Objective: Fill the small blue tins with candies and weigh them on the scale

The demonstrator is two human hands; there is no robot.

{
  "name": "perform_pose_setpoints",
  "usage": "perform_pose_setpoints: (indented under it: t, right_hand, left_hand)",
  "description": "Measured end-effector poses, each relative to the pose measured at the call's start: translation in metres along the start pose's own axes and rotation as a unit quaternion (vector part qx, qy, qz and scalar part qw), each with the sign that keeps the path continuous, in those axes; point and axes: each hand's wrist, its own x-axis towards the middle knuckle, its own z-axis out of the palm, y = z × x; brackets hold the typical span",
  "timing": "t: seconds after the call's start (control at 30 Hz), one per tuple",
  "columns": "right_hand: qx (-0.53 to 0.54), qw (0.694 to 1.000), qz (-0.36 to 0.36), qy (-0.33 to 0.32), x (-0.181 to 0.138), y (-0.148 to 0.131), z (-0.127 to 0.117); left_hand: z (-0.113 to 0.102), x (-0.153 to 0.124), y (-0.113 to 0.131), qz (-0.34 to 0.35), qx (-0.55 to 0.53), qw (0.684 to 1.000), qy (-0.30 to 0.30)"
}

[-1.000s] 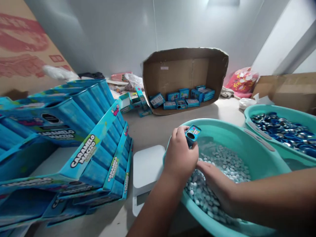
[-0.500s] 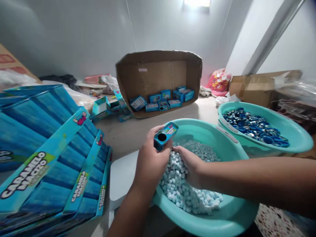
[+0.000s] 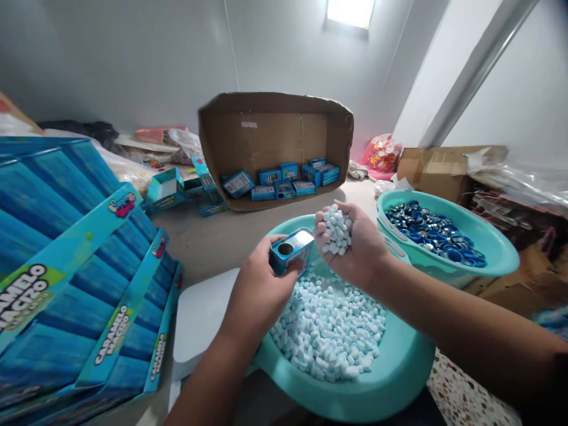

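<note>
I am holding a small blue box in my left hand, my grip wrapped tight around its body, with the end that has a round hole facing me. It is hanging over the near rim of a teal basin, just above the loose candies piled inside. My right hand is hovering just beside the box, a little higher. Its grip is cupped palm up, fingers curling around a handful of candies, small white and pale-blue pieces heaped in the palm.

A second teal basin is sitting to the right, touching or nearly touching the first and holding blue and silver caps. A flat white object is lying on the tabletop against the left side of the first basin. Further left, blue display cartons printed "CARAMELO MACRO" are stacking up at a slant. Across the tabletop, a cardboard box is lying on its side with more little blue boxes inside.
</note>
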Motion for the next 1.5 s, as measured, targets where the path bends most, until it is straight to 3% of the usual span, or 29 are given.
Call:
perform_pose_setpoints:
  t: [0.2,0.5,0.9,1.23,1.5]
  right_hand:
    - [-0.034,0.996,-0.037,-0.073,0.017,0.009,0.013]
    - [-0.091,0.993,-0.046,-0.055,0.014,0.023,0.008]
    - [-0.112,0.99,-0.066,-0.05,0.01,0.025,0.008]
    - [-0.143,0.985,-0.074,-0.067,0.005,0.03,0.008]
    - [-0.185,0.971,-0.095,-0.116,0.007,0.031,0.006]
  left_hand:
    - [0.002,-0.004,0.002,0.039,0.005,0.992,-0.122]
    - [-0.001,-0.004,0.0,0.043,0.045,0.987,-0.15]
    - [0.0,-0.004,-0.001,0.044,0.053,0.985,-0.159]
    - [0.002,-0.004,-0.001,0.024,0.072,0.988,-0.131]
    - [0.001,-0.004,-0.001,0.015,0.09,0.99,-0.107]
